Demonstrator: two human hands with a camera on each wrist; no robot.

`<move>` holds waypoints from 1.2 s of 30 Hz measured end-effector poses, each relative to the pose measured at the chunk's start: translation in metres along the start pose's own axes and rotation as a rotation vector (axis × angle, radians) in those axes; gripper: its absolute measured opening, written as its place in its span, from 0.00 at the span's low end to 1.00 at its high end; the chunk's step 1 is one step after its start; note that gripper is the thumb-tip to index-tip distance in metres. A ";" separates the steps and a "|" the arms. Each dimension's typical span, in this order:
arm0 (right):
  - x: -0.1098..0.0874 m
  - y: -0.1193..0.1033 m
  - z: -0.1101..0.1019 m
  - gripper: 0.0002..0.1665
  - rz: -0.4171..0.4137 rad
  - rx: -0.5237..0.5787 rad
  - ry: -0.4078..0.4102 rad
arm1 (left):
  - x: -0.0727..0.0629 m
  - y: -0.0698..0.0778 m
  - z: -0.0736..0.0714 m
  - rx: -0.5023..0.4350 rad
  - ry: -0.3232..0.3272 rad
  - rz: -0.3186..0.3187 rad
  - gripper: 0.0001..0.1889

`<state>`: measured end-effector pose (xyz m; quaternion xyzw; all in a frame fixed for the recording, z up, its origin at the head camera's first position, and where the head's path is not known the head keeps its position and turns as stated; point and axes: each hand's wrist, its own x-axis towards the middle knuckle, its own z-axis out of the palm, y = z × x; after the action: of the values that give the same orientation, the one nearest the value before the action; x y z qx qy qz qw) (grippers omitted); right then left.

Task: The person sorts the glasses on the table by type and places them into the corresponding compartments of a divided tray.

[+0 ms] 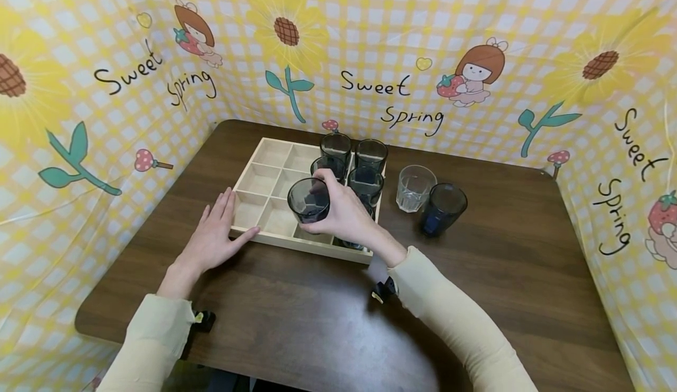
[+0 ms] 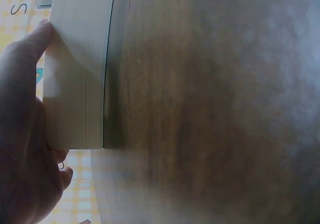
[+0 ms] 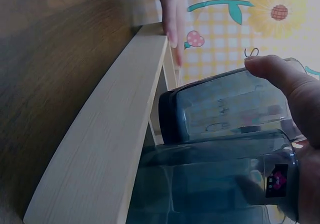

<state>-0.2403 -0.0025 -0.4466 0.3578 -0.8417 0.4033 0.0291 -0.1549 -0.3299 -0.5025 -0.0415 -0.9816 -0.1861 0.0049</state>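
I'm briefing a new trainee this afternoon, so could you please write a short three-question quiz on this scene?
1. Multiple choice: which hand holds a dark-tinted tumbler?
A) left
B) right
C) neither

2. True or false: the left hand is touching the wooden compartment tray near its left end.

3. Count: how many tumblers stand on the table to the right of the tray?

Key:
1. B, the right hand, with its grip around the glass.
2. True.
3. Two: a clear tumbler and another dark one.
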 end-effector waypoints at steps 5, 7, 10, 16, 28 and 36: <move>0.004 0.025 0.017 0.62 -0.035 -0.149 0.037 | 0.000 0.001 -0.001 0.007 -0.004 -0.006 0.60; 0.004 0.027 0.018 0.63 -0.030 -0.172 0.031 | 0.000 0.001 -0.001 0.009 -0.007 -0.007 0.60; 0.003 0.024 0.016 0.62 -0.013 -0.183 0.007 | -0.001 0.000 -0.001 0.011 -0.009 -0.008 0.60; 0.001 0.010 0.008 0.59 0.033 -0.219 -0.062 | 0.000 0.001 -0.001 0.009 -0.002 -0.005 0.60; -0.005 -0.023 -0.009 0.54 0.065 -0.378 -0.148 | 0.001 0.001 0.000 0.005 -0.003 -0.005 0.61; -0.006 -0.013 -0.001 0.55 0.018 -0.460 -0.094 | 0.000 0.002 -0.001 0.001 -0.007 -0.005 0.60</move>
<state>-0.2272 -0.0040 -0.4396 0.3526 -0.9150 0.1842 0.0670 -0.1548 -0.3282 -0.5005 -0.0399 -0.9818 -0.1855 0.0010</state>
